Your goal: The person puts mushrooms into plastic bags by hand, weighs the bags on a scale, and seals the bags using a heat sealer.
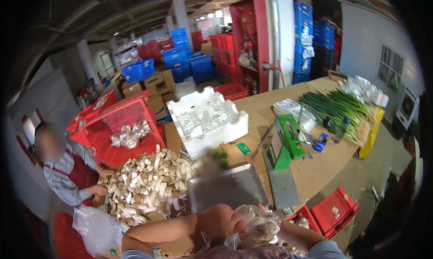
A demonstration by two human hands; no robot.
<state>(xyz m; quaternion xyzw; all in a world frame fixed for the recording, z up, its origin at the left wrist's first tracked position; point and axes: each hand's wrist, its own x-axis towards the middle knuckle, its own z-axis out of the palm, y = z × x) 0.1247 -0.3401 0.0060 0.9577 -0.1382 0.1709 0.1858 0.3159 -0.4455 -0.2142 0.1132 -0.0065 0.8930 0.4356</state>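
Observation:
My left hand (221, 221) is closed on the gathered plastic at the near side of a clear plastic bag (258, 225). Pale mushrooms show through the bag. On the bag's far side is my right hand (261, 207), mostly hidden behind it, with only a fingertip showing; its grip is not visible. Just beyond the bag lies a grey metal tray (230, 188) with a blurred dark patch over its upper edge. To the left spreads a large heap of king oyster mushrooms (152, 181). A green bag-sealing device (287, 140) stands on the table to the right.
A co-worker in an apron (79, 171) handles mushrooms at the left. Beyond the heap are a tipped red crate (125, 127) and a white foam box (216, 137). Green onions (335, 107) lie far right on the table; red crates (335, 211) stand below its right edge.

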